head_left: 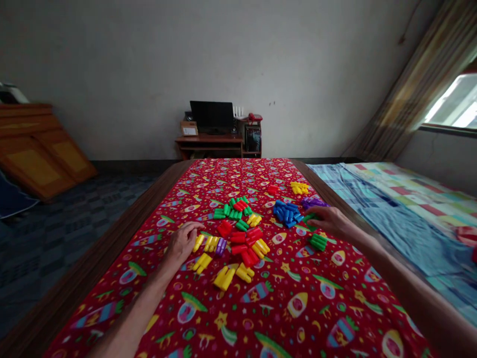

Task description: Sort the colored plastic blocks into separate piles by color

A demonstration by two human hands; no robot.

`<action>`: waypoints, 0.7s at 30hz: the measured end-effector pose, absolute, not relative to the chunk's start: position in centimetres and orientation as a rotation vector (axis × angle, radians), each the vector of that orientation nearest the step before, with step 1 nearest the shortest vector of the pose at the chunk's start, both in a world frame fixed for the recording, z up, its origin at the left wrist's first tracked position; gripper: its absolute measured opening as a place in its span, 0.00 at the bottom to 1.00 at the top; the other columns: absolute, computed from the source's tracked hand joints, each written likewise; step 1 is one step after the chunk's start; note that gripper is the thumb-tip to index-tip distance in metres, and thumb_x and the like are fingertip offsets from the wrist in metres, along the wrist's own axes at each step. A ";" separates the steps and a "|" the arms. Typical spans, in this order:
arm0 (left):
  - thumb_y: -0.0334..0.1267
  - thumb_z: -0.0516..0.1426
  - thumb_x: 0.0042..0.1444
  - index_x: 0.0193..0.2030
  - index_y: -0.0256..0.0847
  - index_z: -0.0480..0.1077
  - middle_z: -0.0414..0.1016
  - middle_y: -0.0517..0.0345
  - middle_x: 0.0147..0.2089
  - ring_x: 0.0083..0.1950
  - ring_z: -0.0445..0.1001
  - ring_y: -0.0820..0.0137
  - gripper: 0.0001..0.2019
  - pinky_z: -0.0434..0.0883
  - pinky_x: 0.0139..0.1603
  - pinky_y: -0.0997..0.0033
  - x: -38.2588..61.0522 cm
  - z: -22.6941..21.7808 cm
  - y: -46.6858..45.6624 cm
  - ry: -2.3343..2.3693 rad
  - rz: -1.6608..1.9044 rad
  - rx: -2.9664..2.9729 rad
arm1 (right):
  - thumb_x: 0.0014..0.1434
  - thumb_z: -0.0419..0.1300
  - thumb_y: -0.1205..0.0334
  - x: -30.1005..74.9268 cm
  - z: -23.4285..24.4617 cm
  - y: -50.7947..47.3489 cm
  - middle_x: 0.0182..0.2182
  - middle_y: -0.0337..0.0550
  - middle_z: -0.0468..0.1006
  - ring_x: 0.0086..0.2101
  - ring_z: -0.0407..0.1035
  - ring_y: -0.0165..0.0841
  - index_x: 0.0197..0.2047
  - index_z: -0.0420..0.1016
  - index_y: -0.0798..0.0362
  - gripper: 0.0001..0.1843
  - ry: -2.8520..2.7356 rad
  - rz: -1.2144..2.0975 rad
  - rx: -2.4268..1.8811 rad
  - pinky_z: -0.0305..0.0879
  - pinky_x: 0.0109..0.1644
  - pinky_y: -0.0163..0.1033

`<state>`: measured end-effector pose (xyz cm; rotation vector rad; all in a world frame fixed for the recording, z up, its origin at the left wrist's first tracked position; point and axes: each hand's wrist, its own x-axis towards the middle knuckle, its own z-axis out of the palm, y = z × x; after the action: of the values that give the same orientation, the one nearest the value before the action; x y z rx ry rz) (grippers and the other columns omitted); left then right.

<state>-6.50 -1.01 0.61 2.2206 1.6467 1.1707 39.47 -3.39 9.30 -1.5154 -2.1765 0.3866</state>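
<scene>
My left hand (184, 240) rests on the red printed cloth with its fingers loosely bent and apart, right beside a yellow plastic block (198, 243). More yellow blocks (211, 243) and a purple block (221, 246) lie just right of it. At the right, the fingers of my right hand (330, 220) curve round a green block (311, 218), which they partly hide. Purple blocks (313, 203) lie just beyond those fingers, a pile of blue blocks (286, 214) to their left, and green blocks (318, 242) on the near side.
Red blocks (246, 243) lie mid-table, with a green cluster (233, 209) behind them. Farther off are a red block (273, 190) and yellow blocks (299, 188). A bed (387, 214) adjoins the table's right side. A monitor (211, 117) stands by the far wall.
</scene>
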 end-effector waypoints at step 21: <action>0.38 0.46 0.55 0.34 0.42 0.74 0.80 0.53 0.38 0.42 0.78 0.64 0.15 0.75 0.48 0.63 -6.5 0.4 -1.1 1.620 1.171 2.239 | 0.57 0.55 0.70 25.5 9.7 6.5 0.39 0.49 0.80 0.35 0.71 0.32 0.51 0.76 0.61 0.19 -2.494 0.227 -1.252 0.62 0.40 0.33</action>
<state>-6.53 -1.07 0.35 2.2395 1.6200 1.1710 25.47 6.47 9.72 -1.2523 -2.4944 0.2266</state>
